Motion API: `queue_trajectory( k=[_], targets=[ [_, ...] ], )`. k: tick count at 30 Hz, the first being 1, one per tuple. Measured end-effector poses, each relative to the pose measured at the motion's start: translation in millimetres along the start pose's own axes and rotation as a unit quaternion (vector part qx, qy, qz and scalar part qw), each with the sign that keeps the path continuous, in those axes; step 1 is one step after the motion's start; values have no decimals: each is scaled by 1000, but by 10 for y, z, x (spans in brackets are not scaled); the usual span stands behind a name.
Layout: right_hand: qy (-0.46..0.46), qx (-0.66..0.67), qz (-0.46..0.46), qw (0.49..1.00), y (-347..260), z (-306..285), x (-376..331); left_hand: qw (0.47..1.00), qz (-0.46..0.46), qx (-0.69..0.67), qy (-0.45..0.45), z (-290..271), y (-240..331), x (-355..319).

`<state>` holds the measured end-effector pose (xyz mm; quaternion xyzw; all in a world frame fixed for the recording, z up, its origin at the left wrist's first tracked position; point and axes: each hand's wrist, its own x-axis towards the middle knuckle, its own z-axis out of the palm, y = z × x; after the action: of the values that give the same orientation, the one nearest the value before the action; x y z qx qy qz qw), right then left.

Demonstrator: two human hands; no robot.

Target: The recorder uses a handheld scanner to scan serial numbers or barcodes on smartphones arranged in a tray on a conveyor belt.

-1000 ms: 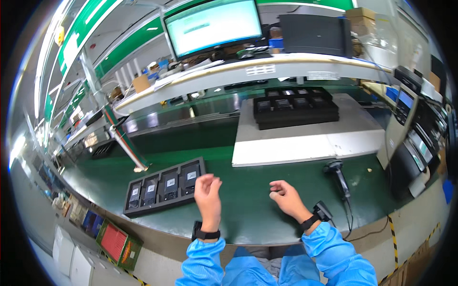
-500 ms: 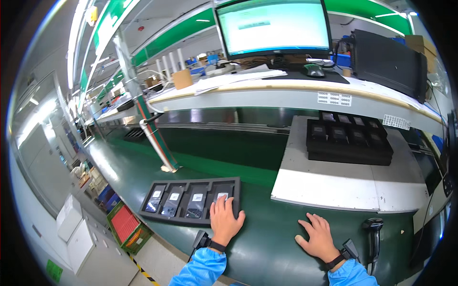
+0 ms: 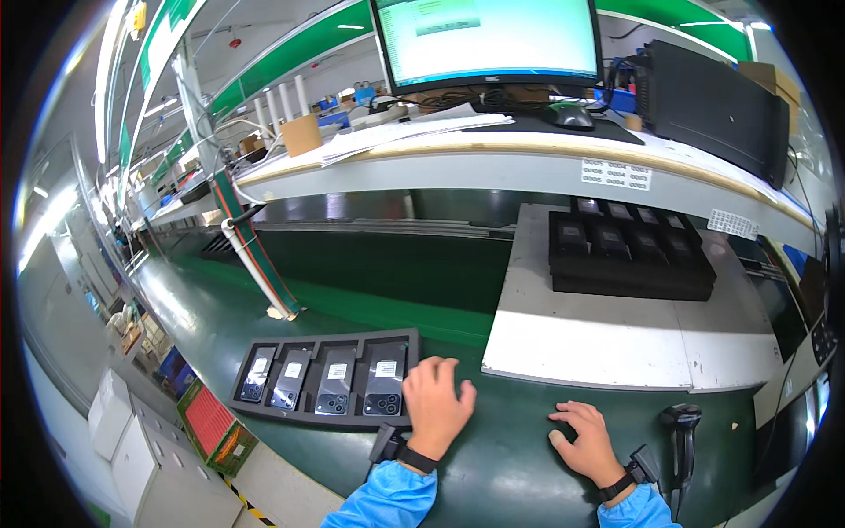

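Observation:
A dark foam tray [image 3: 334, 422] lies on the green bench, with several smartphones in its slots. They lie back up, each with a white label and camera lenses, such as the rightmost smartphone [image 3: 385, 387]. At the tray's right end is my left hand [image 3: 437, 405], its fingers loosely stretched and nothing seen in them. My right hand [image 3: 585, 442] rests low over the bench with slightly bent, parted fingers and holds nothing. Close to its right stands a black handheld barcode scanner [image 3: 682, 440]. Both wrists wear black straps with small boxes.
A stack of dark trays [image 3: 629, 277] sits on a white-grey platform [image 3: 581, 343] at the right. Above runs a shelf [image 3: 510, 163] with a monitor [image 3: 488, 44], papers, a mouse [image 3: 570, 116] and a black case. A post [image 3: 255, 264] stands at the left; a green crate [image 3: 216, 431] is below.
My left hand has moved off the rightmost smartphone to the tray's right side, uncovering that phone. My right hand stays nearly in place. The whole view has shifted slightly.

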<state>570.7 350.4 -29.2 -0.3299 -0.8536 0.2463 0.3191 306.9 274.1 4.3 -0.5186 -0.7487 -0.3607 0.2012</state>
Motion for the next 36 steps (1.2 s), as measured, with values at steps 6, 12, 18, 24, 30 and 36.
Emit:
queue_trajectory(
  k=[6, 12, 18, 24, 30, 36],
  targets=[
    [5, 68, 41, 997, 10, 14, -30, 994, -62, 82, -42, -181, -543, -302],
    [16, 80, 60, 995, -4, 2, 10, 991, -67, 112, -31, -161, -497, -267],
    [26, 82, 55, 995, 9, 49, 38, 993, -60, 84, -48, -194, -511, -372],
    [21, 95, 60, 993, 63, 24, -23, 989, -15, 31, -141, -767, -202, -834],
    [21, 24, -7, 999, -40, -19, -13, 980, -17, -38, -196, -1188, 72, -1397],
    [19, 77, 21, 997, -183, 61, -3, 960, 94, -128, -232, -1040, 597, -1511]
  ],
)
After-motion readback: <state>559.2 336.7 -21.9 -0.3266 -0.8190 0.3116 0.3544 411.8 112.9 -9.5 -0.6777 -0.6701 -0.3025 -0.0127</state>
